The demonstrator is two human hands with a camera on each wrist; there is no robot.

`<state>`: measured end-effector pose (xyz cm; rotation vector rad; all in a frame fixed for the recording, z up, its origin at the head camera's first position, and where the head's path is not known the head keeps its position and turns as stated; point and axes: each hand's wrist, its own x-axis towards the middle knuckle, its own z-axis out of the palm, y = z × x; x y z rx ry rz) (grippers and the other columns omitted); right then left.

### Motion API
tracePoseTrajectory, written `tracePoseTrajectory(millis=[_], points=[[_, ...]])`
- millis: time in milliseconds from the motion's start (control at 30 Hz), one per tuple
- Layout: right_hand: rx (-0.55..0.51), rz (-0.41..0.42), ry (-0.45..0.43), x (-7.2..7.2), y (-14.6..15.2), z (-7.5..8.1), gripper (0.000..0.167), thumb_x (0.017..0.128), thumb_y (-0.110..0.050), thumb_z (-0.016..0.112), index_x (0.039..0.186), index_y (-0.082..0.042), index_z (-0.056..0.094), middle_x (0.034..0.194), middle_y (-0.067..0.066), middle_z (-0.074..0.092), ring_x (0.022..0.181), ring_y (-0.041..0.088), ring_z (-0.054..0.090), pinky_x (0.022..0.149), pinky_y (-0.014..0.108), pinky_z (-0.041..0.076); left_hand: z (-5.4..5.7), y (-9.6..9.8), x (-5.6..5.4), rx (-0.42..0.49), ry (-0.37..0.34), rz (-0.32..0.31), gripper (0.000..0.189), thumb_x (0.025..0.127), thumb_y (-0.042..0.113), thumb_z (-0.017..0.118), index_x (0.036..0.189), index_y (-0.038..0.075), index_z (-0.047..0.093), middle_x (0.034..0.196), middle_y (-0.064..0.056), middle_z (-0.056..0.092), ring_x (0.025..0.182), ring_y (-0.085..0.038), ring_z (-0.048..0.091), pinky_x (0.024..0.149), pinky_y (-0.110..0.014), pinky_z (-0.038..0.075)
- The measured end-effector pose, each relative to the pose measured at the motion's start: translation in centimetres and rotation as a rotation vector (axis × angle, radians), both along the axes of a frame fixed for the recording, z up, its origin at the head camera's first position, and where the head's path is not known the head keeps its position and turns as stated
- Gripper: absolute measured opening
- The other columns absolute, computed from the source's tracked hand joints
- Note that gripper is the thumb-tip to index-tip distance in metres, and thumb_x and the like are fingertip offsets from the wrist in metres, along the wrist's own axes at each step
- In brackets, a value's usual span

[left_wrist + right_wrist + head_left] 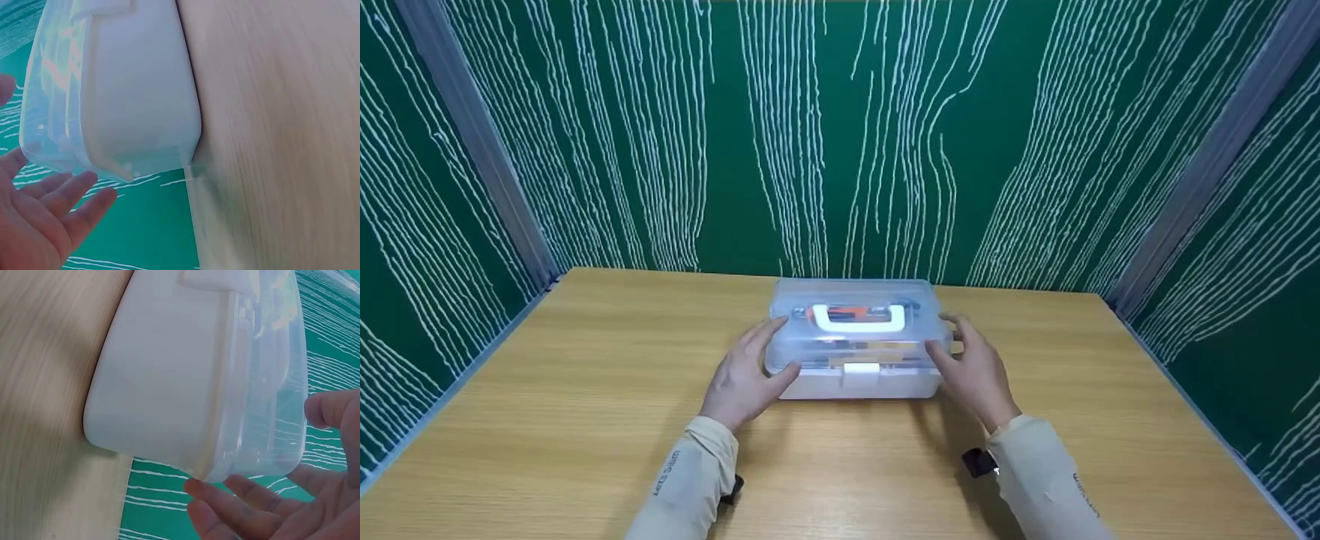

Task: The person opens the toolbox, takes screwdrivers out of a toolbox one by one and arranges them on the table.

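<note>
A plastic storage box (817, 382) stands on the table, its clear lid (791, 349) down over a white base. The lid has a white carrying handle (859, 328) on top and a white latch (861, 373) at the front. Orange and yellow things show blurred through the lid. My left hand (744, 379) is at the box's left side, fingers spread along the lid and thumb toward the front corner. On the opposite side, my right hand (976, 373) has its fingertips right at the lid's edge, the thumb by the front corner.
The box sits toward the back of the wooden table (585, 375). Green panels with white wavy lines (877, 135) rise behind and beside the table, with grey posts (1207, 150) at the corners. A dark wrist device (979, 463) hangs below the right sleeve.
</note>
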<state>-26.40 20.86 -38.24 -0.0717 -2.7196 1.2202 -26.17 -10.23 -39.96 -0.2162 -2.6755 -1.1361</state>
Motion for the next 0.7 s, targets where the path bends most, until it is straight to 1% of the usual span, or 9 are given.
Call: tracePoseTrajectory(millis=[100, 233, 333, 400, 467, 533, 567, 633, 700], points=[[0.029, -0.002, 0.014, 0.0, -0.1, -0.1, 0.051, 0.095, -0.039, 0.053, 0.142, -0.024, 0.04, 0.139, 0.017, 0.05, 0.11, 0.034, 0.063, 0.093, 0.05, 0.051, -0.1, -0.1, 0.1, 0.002, 0.01, 0.009, 0.063, 0.083, 0.045, 0.067, 0.141, 0.035, 0.044, 0.149, -0.001, 0.044, 0.136, -0.027, 0.044, 0.112, -0.05, 0.034], [0.03, -0.005, -0.006, 0.0, -0.3, 0.0, 0.052, 0.096, -0.04, 0.052, 0.143, -0.024, 0.039, 0.14, 0.015, 0.049, 0.111, 0.032, 0.062, 0.093, 0.048, 0.051, 0.0, 0.1, 0.2, 0.007, 0.026, 0.035, 0.06, 0.083, 0.04, 0.069, 0.139, 0.031, 0.047, 0.144, -0.003, 0.05, 0.13, -0.027, 0.05, 0.109, -0.048, 0.038], [0.029, -0.005, -0.022, -0.1, -0.3, 0.1, 0.052, 0.096, -0.041, 0.053, 0.143, -0.025, 0.039, 0.141, 0.013, 0.048, 0.111, 0.031, 0.061, 0.093, 0.046, 0.052, 0.1, 0.2, 0.3, -0.017, 0.066, 0.048, 0.057, 0.083, 0.038, 0.069, 0.137, 0.027, 0.051, 0.14, -0.005, 0.055, 0.124, -0.025, 0.056, 0.107, -0.045, 0.042], [0.032, -0.002, -0.018, -0.1, -0.3, 0.1, 0.051, 0.095, -0.041, 0.053, 0.142, -0.025, 0.039, 0.14, 0.013, 0.049, 0.11, 0.031, 0.061, 0.092, 0.046, 0.053, 0.3, 0.1, 0.4, -0.035, 0.095, 0.046, 0.053, 0.083, 0.038, 0.068, 0.133, 0.024, 0.056, 0.12, -0.006, 0.066, 0.106, -0.022, 0.064, 0.096, -0.038, 0.051], [0.031, 0.005, -0.004, -0.2, -0.1, 0.0, 0.05, 0.095, -0.04, 0.054, 0.141, -0.026, 0.041, 0.138, 0.012, 0.05, 0.109, 0.03, 0.062, 0.091, 0.045, 0.053, 0.7, -0.1, 0.7, -0.059, 0.119, 0.037, 0.047, 0.083, 0.039, 0.068, 0.127, 0.022, 0.062, 0.092, -0.003, 0.069, 0.083, -0.016, 0.064, 0.075, -0.03, 0.055], [0.021, 0.019, 0.017, -0.2, 0.0, -0.1, 0.048, 0.095, -0.037, 0.054, 0.14, -0.025, 0.042, 0.136, 0.012, 0.051, 0.107, 0.03, 0.063, 0.09, 0.044, 0.054, 1.2, -0.4, 1.0, -0.088, 0.144, 0.009, 0.04, 0.084, 0.039, 0.067, 0.119, 0.02, 0.067, 0.067, 0.0, 0.06, 0.061, -0.012, 0.054, 0.053, -0.024, 0.044], [0.012, 0.026, 0.026, -0.3, 0.1, -0.1, 0.047, 0.095, -0.035, 0.053, 0.14, -0.025, 0.043, 0.135, 0.012, 0.051, 0.107, 0.03, 0.063, 0.09, 0.044, 0.054, 1.4, -0.6, 1.1, -0.106, 0.161, -0.008, 0.036, 0.084, 0.039, 0.066, 0.115, 0.019, 0.07, 0.058, 0.002, 0.053, 0.054, -0.011, 0.049, 0.047, -0.023, 0.036], [-0.003, 0.043, 0.037, -0.3, 0.2, -0.2, 0.047, 0.095, -0.032, 0.052, 0.14, -0.024, 0.043, 0.134, 0.012, 0.052, 0.107, 0.03, 0.063, 0.091, 0.045, 0.053, 1.8, -1.0, 1.4, -0.148, 0.214, -0.035, 0.028, 0.085, 0.037, 0.066, 0.105, 0.02, 0.075, 0.054, 0.008, 0.052, 0.049, -0.006, 0.045, 0.044, -0.021, 0.032], [-0.009, 0.061, 0.039, -0.3, 0.3, -0.2, 0.047, 0.095, -0.03, 0.051, 0.141, -0.022, 0.042, 0.135, 0.013, 0.051, 0.109, 0.031, 0.062, 0.094, 0.046, 0.052, 2.1, -1.2, 1.5, -0.151, 0.265, -0.053, 0.021, 0.085, 0.034, 0.066, 0.093, 0.019, 0.077, 0.054, 0.01, 0.056, 0.049, -0.004, 0.047, 0.045, -0.019, 0.035]])
